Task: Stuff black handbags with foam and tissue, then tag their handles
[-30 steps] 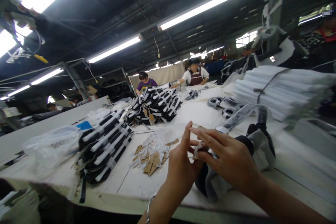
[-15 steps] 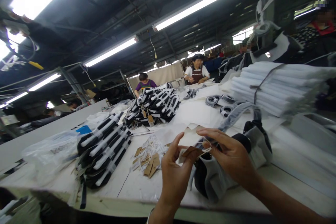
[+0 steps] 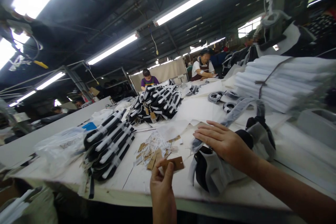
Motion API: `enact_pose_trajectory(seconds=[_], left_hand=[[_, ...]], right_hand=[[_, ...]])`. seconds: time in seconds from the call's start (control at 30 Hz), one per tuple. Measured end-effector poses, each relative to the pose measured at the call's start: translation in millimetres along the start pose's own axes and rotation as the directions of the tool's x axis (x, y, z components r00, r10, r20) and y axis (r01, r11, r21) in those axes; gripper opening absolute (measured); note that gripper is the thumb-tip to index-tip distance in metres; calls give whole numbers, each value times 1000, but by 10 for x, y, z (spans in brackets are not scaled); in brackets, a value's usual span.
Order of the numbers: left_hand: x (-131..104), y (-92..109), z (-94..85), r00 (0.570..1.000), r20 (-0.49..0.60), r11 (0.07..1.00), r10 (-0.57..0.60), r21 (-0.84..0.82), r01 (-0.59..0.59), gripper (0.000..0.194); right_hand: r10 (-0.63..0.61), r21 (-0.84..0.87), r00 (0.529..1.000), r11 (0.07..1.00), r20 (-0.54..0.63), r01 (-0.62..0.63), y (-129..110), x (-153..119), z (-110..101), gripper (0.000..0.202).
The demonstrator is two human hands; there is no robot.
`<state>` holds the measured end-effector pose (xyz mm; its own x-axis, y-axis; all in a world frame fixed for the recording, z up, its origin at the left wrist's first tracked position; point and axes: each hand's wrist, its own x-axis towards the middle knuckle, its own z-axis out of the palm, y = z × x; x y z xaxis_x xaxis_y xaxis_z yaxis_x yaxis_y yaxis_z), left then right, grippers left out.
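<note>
My left hand [image 3: 163,182] pinches a brown cardboard tag [image 3: 177,164] between thumb and fingers, just in front of a loose pile of white strings and brown tags [image 3: 153,150]. To the right, my right hand [image 3: 223,141] has its fingers stretched out, palm down, over a black and grey padded item [image 3: 212,175] with a plastic-wrapped strap [image 3: 236,110]. Whether the palm touches the item I cannot tell.
Stacks of black items with white strips lie at the left [image 3: 110,147] and further back [image 3: 160,101]. A tied white foam bundle [image 3: 278,80] is at the right, near rolled straps [image 3: 215,97]. Two people are across the table [image 3: 194,110].
My hands have moved apart. The left one has lowered with the brown tag, while the right has let go of the string and spread its fingers over the padded item.
</note>
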<state>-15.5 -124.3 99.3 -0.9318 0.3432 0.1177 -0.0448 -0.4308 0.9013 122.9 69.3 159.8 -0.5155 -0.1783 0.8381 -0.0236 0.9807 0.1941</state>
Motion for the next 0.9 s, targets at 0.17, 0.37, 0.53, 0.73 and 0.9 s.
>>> enact_pose_trajectory(seconds=[0.17,0.37,0.53,0.73,0.9], left_hand=[[-312,-238,-170,982,6,964,190,190,-187,33],[-706,23,317,134,663,160,737,22,-987,12],[-627,-58,591,201,842,281,500,62,-958,16],[-590,-81,80,792,476,787,383,280,-549,41],[-645,-277,71,976,214,934,-47,357,-33,90]], right_hand=[[68,-39,997,997,38,-66,10,11,25,34],[55,73,995,995,84,-61,-6,41,73,35],[38,136,989,989,141,-57,59,100,58,34],[243,188,963,947,113,-261,159,-172,-307,37],[728,183,685,677,-25,-713,73,-853,-596,25]])
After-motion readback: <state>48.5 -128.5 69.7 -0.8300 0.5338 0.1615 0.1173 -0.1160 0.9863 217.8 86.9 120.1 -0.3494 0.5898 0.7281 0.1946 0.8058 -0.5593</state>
